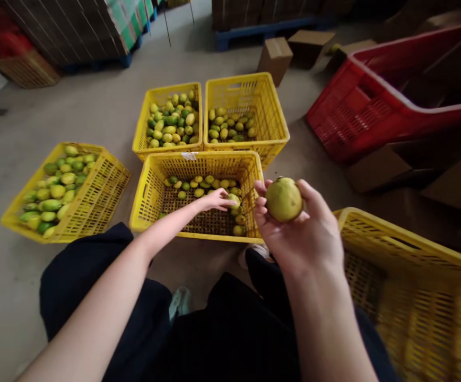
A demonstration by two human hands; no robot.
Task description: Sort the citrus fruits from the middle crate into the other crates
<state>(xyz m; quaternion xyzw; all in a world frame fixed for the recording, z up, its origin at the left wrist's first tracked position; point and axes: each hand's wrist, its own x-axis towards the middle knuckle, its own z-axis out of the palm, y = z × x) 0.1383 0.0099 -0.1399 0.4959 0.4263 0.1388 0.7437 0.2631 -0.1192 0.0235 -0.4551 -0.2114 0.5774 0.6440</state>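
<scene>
My right hand (pixel 297 223) is raised in front of me, its fingers wrapped around a round yellow-green lemon (pixel 284 199). My left hand (pixel 214 200) reaches over the front yellow crate (pixel 198 236), with its fingers closed on another lemon (pixel 234 200) near the crate's right side. Below that hand, a thin layer of yellow and green lemons (pixel 199 192) lies along the back and right of the crate, and bare slotted bottom shows in the front part.
Two yellow crates with lemons (pixel 170 121) stand behind the front one, and a tilted crate (pixel 95 196) full of lemons is at left. A large yellow crate (pixel 409 244) stands by my right arm. Beyond it are a red crate (pixel 345 106) and cardboard boxes (pixel 276 55).
</scene>
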